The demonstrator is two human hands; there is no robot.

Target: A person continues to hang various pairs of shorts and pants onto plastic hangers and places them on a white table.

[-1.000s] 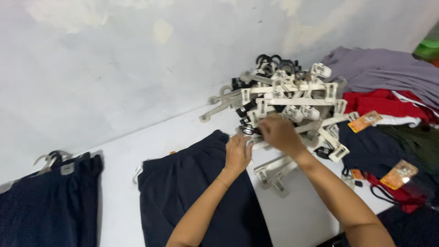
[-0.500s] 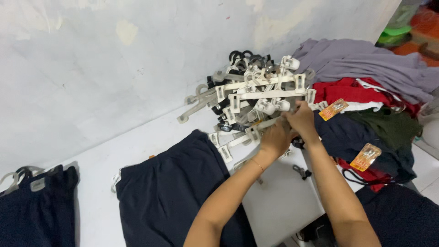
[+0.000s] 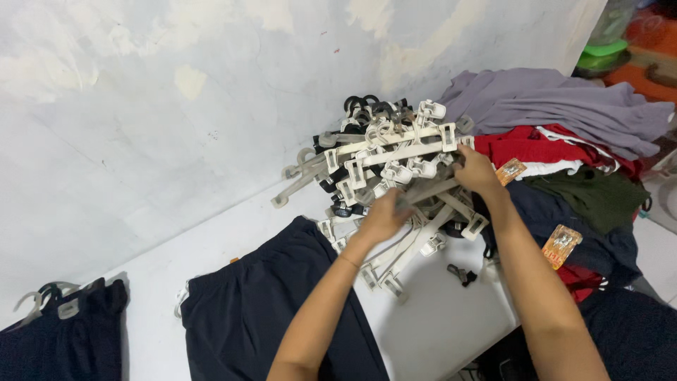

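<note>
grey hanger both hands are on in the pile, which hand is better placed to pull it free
Probably the left hand: it grips the grey hanger at the end nearest the open white surface. The right hand sits deeper in the hanger pile.

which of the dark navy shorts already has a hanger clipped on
The dark navy shorts at the far left edge, with a pale plastic hanger at their waistband. The navy shorts under the left forearm show none.

Patchy pale wall (image 3: 141, 106); white floor (image 3: 437, 317)
</note>
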